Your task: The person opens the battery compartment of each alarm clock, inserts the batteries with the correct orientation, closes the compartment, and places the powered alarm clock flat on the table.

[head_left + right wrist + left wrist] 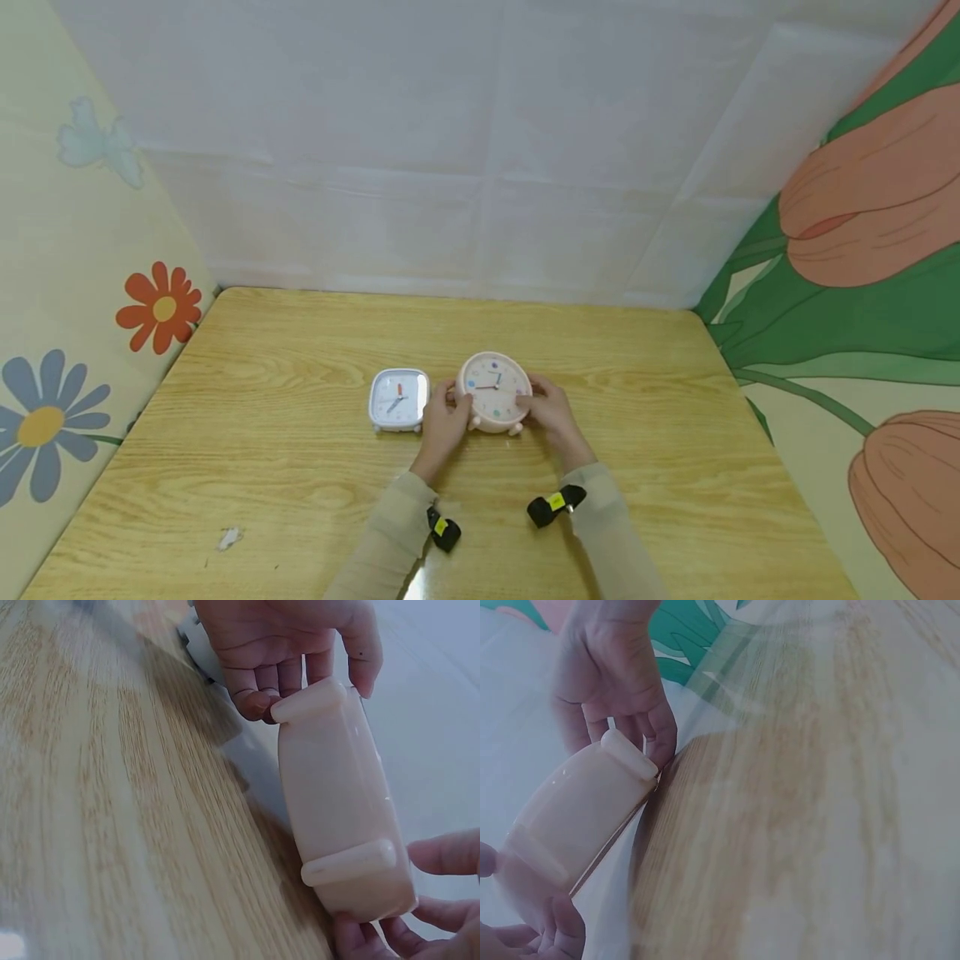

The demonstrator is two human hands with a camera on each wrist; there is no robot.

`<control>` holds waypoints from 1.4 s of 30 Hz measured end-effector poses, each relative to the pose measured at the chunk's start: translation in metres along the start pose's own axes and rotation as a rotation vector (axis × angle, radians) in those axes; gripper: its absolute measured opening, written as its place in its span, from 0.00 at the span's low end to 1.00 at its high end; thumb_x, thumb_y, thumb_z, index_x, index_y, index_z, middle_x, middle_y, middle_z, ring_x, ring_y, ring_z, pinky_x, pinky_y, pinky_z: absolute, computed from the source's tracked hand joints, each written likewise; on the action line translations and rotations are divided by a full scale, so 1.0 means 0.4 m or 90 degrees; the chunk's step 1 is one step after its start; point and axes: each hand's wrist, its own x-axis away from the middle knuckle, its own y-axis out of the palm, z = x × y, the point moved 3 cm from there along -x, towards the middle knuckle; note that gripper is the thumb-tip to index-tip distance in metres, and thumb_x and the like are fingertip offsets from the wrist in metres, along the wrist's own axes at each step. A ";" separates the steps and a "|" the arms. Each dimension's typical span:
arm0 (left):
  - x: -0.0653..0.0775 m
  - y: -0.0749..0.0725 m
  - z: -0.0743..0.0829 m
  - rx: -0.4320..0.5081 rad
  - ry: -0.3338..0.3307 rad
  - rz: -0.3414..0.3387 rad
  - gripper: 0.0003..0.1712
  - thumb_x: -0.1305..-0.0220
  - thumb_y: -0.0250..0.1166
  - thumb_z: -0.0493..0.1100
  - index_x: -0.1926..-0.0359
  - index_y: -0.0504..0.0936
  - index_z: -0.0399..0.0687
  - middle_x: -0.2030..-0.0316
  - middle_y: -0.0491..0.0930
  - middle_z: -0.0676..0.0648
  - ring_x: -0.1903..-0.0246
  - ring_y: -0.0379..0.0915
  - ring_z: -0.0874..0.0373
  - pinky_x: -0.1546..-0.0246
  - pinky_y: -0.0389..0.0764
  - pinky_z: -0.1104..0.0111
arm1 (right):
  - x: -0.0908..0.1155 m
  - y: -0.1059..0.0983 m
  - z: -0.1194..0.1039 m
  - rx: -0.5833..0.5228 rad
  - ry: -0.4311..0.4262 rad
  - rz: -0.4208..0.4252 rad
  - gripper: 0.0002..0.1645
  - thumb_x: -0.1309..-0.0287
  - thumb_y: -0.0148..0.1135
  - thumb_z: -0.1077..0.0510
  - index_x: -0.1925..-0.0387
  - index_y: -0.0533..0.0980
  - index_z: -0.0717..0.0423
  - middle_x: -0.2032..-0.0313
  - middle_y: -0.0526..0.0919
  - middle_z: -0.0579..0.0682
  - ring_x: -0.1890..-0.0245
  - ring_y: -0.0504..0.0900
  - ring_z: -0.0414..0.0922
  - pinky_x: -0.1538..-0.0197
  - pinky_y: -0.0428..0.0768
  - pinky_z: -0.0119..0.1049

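Observation:
Both hands hold a round pale pink alarm clock (495, 402) by its two sides. Its dial faces up toward the head camera, and its two stubby feet point toward the person. My left hand (444, 423) grips the left edge, thumb over the front rim. The right hand (557, 417) grips the opposite edge in the same way. From the right wrist, the clock's underside (334, 795) shows with both feet off the tabletop. Just left of the left hand stands a white rounded-square alarm clock (386, 412), touched by neither hand as far as I can see.
The wood-grain table (637, 375) extends around both clocks. A small white scrap (229, 538) lies near its front left. White sheeting (450, 167) hangs behind the table, and flower-printed cloth (862, 333) flanks it. Black straps (557, 505) circle both wrists.

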 end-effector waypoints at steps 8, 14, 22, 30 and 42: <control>-0.001 0.006 -0.005 -0.018 0.001 -0.014 0.22 0.43 0.58 0.36 0.48 0.71 0.30 0.61 0.78 0.36 0.69 0.75 0.53 0.70 0.78 0.68 | -0.009 -0.015 0.004 -0.008 0.036 0.018 0.28 0.49 0.55 0.73 0.43 0.68 0.65 0.56 0.71 0.60 0.75 0.75 0.41 0.74 0.77 0.30; -0.002 0.007 -0.008 -0.052 -0.019 -0.030 0.24 0.42 0.57 0.38 0.45 0.70 0.29 0.58 0.76 0.36 0.63 0.74 0.51 0.60 0.77 0.63 | -0.012 -0.024 0.002 -0.006 0.059 0.020 0.28 0.48 0.55 0.72 0.42 0.68 0.63 0.57 0.71 0.59 0.75 0.74 0.41 0.74 0.76 0.29; -0.006 0.010 -0.015 -0.070 -0.025 -0.047 0.24 0.39 0.55 0.40 0.45 0.70 0.29 0.59 0.77 0.38 0.62 0.73 0.51 0.58 0.76 0.61 | -0.016 -0.034 0.007 -0.043 0.083 0.005 0.30 0.49 0.56 0.72 0.41 0.67 0.62 0.60 0.72 0.57 0.77 0.74 0.40 0.76 0.74 0.28; -0.012 0.012 -0.015 -0.106 0.026 -0.033 0.09 0.44 0.57 0.37 0.66 0.80 0.34 0.79 0.73 0.47 0.78 0.67 0.60 0.75 0.71 0.69 | -0.023 -0.040 0.013 -0.086 0.093 -0.011 0.29 0.46 0.53 0.73 0.41 0.66 0.63 0.72 0.73 0.50 0.82 0.71 0.38 0.80 0.70 0.26; -0.010 0.015 -0.019 -0.136 0.044 -0.028 0.07 0.45 0.58 0.37 0.69 0.79 0.35 0.77 0.68 0.45 0.75 0.64 0.55 0.74 0.67 0.66 | -0.016 -0.037 0.009 -0.083 0.091 -0.003 0.28 0.45 0.53 0.72 0.41 0.66 0.62 0.75 0.71 0.49 0.82 0.71 0.37 0.80 0.70 0.26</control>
